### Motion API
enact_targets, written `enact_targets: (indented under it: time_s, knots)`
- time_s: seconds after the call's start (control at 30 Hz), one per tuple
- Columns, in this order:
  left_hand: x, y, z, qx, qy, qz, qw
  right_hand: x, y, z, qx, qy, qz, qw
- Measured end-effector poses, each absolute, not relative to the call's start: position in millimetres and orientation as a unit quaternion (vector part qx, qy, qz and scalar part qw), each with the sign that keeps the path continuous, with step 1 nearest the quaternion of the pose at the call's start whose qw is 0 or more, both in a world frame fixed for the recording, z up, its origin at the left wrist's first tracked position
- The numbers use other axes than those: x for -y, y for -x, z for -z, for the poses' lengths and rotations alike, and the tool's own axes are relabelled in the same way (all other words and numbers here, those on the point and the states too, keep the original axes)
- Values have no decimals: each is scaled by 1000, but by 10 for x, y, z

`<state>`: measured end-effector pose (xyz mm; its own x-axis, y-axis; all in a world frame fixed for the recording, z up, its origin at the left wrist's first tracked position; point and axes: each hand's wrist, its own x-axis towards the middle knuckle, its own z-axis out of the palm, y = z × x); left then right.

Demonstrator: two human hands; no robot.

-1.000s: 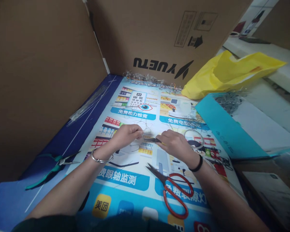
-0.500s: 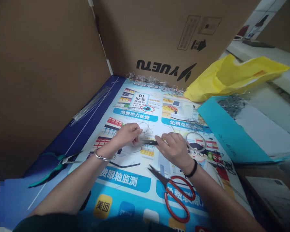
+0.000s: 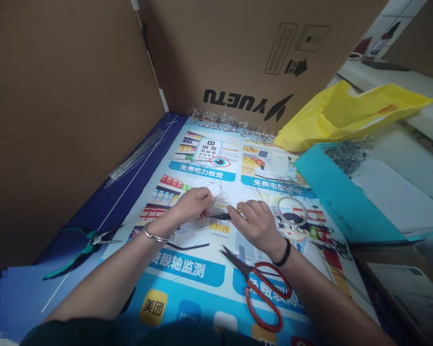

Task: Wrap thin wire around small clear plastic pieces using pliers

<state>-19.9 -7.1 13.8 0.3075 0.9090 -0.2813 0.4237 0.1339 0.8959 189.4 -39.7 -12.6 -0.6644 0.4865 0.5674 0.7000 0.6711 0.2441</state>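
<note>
My left hand [image 3: 195, 205] is closed in a pinch over the printed sheet, with thin wire [image 3: 222, 193] looping beside its fingertips. What exactly lies between those fingers is too fine to make out. My right hand [image 3: 254, 222] is wrapped round small pliers [image 3: 219, 216]; their slender dark jaws point left and reach the left fingertips, while the palm hides most of the handles. Just below the right hand, red-handled scissors [image 3: 260, 288] lie with blades pointing up-left. A pale wire coil [image 3: 293, 211] rests right of that hand.
Green-handled pliers [image 3: 88, 247] lie at left. Thin straight wires [image 3: 135, 156] sit along the blue edge. Cardboard walls [image 3: 216, 53] rise behind and left. At right are a yellow bag [image 3: 346, 113] and a turquoise box lid [image 3: 342, 197] with wire scraps [image 3: 346, 158].
My left hand has shifted slightly right and down. The pliers in my right hand have moved a little left, their tips now meeting the left fingertips. Everything else stays put.
</note>
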Motion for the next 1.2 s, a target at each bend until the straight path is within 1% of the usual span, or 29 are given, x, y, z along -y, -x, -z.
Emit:
enact_targets:
  time_s: [0.3, 0.4, 0.5, 0.67, 0.8, 0.9, 1.0, 1.07, 1.2]
  knots:
    - [69, 198, -118, -534, -639, -222, 508, 401, -1893, 115, 888, 336, 219, 226]
    - [84, 195, -143, -537, -658, -225, 477, 405, -1884, 110, 887, 342, 214, 223]
    - [109, 191, -206, -543, -706, -215, 400, 415, -1872, 97, 885, 354, 210, 215]
    - [155, 180, -261, -540, -794, -177, 215, 443, -1857, 75, 887, 375, 186, 194]
    - [179, 191, -179, -499, -849, -162, 54, 461, -1861, 103, 892, 379, 152, 195]
    - [188, 209, -123, -451, -874, -177, -33, 467, -1859, 133, 892, 386, 113, 205]
    - [199, 212, -104, -406, -889, -199, -71, 466, -1850, 145, 891, 395, 63, 215]
    - [204, 205, -104, -396, -895, -191, -78, 459, -1848, 144, 891, 399, 38, 214]
    - [177, 243, -166, -460, -876, -133, -53, 422, -1877, 169, 894, 389, 29, 220]
